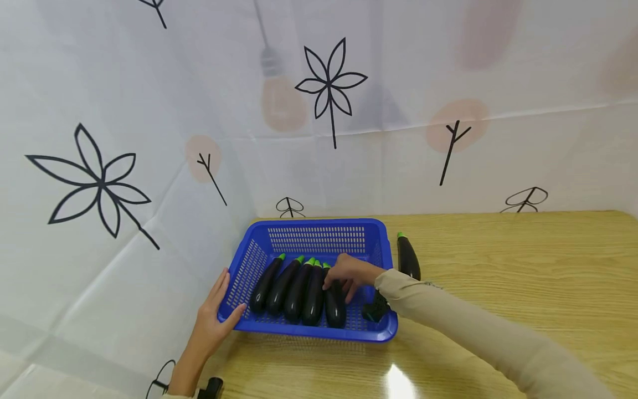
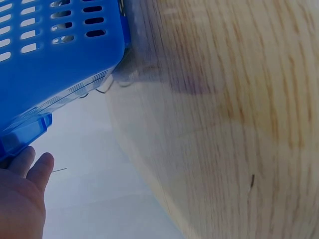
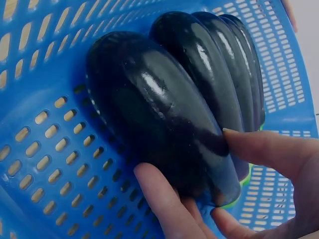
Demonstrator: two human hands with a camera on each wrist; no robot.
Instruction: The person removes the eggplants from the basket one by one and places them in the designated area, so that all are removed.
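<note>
A blue perforated basket (image 1: 324, 223) sits on a wooden table and holds several dark purple eggplants (image 1: 289, 288) side by side, green stems pointing away from me. My right hand (image 1: 344, 280) reaches into the basket and grips the rightmost eggplant (image 1: 335, 307) near its stem end. The right wrist view shows that eggplant (image 3: 159, 114) with the thumb (image 3: 259, 149) on top and fingers (image 3: 164, 199) curled beneath. My left hand (image 1: 219, 310) rests flat against the basket's near-left corner, its fingers (image 2: 37, 172) straight under the rim (image 2: 25, 137).
One more eggplant (image 1: 408, 260) lies on the table just right of the basket. A white patterned cloth backdrop (image 1: 99, 183) rises behind and to the left. The wooden tabletop (image 1: 523, 260) stretches off to the right, and its left edge (image 2: 144, 174) runs close under the basket.
</note>
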